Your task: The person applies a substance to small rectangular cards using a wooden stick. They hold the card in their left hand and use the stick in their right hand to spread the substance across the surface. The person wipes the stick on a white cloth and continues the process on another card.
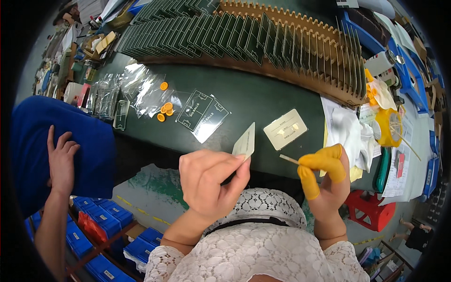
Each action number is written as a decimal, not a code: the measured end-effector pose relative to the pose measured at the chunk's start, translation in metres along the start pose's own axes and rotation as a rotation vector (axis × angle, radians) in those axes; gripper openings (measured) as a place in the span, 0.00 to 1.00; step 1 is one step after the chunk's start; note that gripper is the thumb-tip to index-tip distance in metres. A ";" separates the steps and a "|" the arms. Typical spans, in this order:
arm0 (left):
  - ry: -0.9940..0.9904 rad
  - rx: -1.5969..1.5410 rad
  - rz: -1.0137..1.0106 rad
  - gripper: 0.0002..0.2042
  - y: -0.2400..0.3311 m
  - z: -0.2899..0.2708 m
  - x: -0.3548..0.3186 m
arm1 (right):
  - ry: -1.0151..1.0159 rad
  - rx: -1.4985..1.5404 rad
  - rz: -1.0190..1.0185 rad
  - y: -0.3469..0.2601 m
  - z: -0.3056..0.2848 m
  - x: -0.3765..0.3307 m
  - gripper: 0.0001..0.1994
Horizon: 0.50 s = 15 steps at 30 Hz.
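Observation:
Between the thumb and fingers of my left hand (209, 181) a small cream card (244, 141) is pinched, tilted upright above the near edge of the table. My right hand (331, 181), with yellow finger cots on its thumb and fingers, grips a thin pale stick (288, 159). The stick's free end points left toward the card, with a gap between them. A second cream card (282, 134) with shiny spots lies flat on the table just beyond the stick. Left of it is a dark green card in a clear sleeve (202, 113).
Brown slotted racks (324, 84) full of upright dark green cards (221, 35) span the back. Orange discs (168, 107) lie by clear bags (136, 84). At right are white cloth (347, 134), a yellow ring-shaped thing (388, 129) and papers. Left, another person's hand (62, 160) rests on blue cloth.

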<state>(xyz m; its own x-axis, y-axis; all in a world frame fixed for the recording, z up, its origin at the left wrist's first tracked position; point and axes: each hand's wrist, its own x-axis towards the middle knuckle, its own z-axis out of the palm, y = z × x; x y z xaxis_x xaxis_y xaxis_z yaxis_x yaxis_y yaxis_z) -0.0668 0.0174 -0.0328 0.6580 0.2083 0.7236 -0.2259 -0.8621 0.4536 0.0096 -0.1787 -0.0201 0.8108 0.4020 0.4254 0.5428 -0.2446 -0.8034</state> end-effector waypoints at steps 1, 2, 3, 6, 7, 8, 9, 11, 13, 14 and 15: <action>-0.006 0.002 0.006 0.16 0.001 -0.001 0.000 | -0.016 0.045 0.000 -0.005 0.000 0.000 0.12; -0.012 0.003 0.012 0.16 0.001 -0.001 0.000 | -0.027 0.057 -0.038 -0.007 0.002 0.000 0.14; -0.023 0.002 0.012 0.16 0.003 -0.002 0.000 | -0.023 0.039 -0.059 -0.009 0.004 0.001 0.14; -0.047 0.003 0.017 0.16 0.007 -0.004 0.004 | -0.006 0.004 -0.108 -0.011 0.011 0.003 0.16; -0.048 0.006 0.020 0.16 0.007 -0.004 0.004 | -0.009 -0.024 -0.127 -0.011 0.012 0.003 0.16; -0.049 0.008 0.024 0.16 0.007 -0.004 0.004 | -0.011 -0.051 -0.146 -0.012 0.012 0.004 0.16; -0.040 0.006 0.027 0.16 0.007 -0.004 0.004 | -0.015 -0.080 -0.165 -0.013 0.013 0.004 0.17; -0.022 0.001 0.034 0.16 0.006 -0.002 0.004 | -0.015 -0.114 -0.175 -0.013 0.014 0.004 0.17; -0.018 -0.001 0.033 0.16 0.007 -0.002 0.005 | -0.013 -0.136 -0.184 -0.012 0.014 0.003 0.18; -0.016 -0.003 0.033 0.16 0.007 -0.002 0.005 | -0.012 -0.140 -0.187 -0.012 0.015 0.004 0.18; -0.015 -0.003 0.032 0.16 0.007 -0.002 0.005 | -0.010 -0.145 -0.190 -0.012 0.015 0.004 0.18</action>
<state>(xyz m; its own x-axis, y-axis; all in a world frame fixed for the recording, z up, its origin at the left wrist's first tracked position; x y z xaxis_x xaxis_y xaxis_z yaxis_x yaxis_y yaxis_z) -0.0662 0.0130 -0.0250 0.6610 0.1733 0.7301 -0.2493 -0.8670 0.4315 0.0029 -0.1612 -0.0154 0.6895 0.4613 0.5584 0.7116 -0.2878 -0.6409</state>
